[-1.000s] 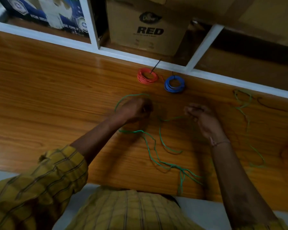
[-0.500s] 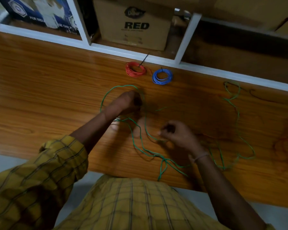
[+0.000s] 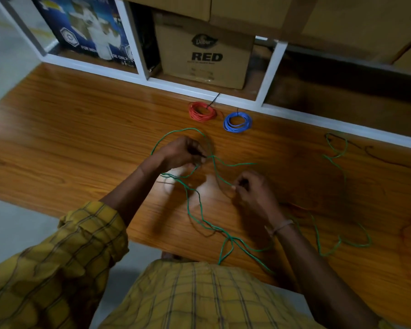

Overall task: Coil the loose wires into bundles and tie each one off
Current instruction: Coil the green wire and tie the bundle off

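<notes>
A long loose green wire [image 3: 201, 217] sprawls over the wooden tabletop [image 3: 81, 148], trailing to the right edge and off the front. My left hand [image 3: 180, 153] grips a loop of it at the table's middle. My right hand [image 3: 252, 188] pinches a strand of the same wire lower and to the right. A coiled red bundle [image 3: 201, 112] and a coiled blue bundle [image 3: 237, 122] lie side by side near the back edge, each with a dark tie sticking up.
A thin dark wire [image 3: 375, 153] lies at the back right. Behind the table a white-framed shelf [image 3: 269, 67] holds a cardboard box marked RED [image 3: 204, 53] and a blue printed box [image 3: 88, 27].
My right hand dropped from beside my left hand toward me and stays low, pinching a green strand. My left hand keeps its loop. The camera view shifted.
</notes>
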A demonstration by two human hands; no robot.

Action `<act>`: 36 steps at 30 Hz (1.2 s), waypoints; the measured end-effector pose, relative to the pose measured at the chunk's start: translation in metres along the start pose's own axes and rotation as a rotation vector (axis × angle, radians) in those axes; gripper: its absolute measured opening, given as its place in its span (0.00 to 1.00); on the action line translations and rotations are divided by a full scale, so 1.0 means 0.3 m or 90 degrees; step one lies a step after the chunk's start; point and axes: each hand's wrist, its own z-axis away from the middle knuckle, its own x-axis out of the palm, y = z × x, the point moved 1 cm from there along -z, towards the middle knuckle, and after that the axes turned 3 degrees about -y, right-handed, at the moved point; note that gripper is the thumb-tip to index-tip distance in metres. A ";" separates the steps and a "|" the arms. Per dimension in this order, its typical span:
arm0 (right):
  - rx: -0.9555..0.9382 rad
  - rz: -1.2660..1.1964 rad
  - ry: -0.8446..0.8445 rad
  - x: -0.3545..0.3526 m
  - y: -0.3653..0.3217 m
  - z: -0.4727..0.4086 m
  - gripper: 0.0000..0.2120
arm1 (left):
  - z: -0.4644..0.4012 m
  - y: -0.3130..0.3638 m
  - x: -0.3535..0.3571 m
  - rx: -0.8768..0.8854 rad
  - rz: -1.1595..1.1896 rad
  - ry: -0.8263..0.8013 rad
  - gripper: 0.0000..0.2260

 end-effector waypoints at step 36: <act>0.017 -0.128 0.060 0.053 -0.100 -0.063 0.06 | 0.047 0.278 -0.110 -0.009 -0.426 0.263 0.11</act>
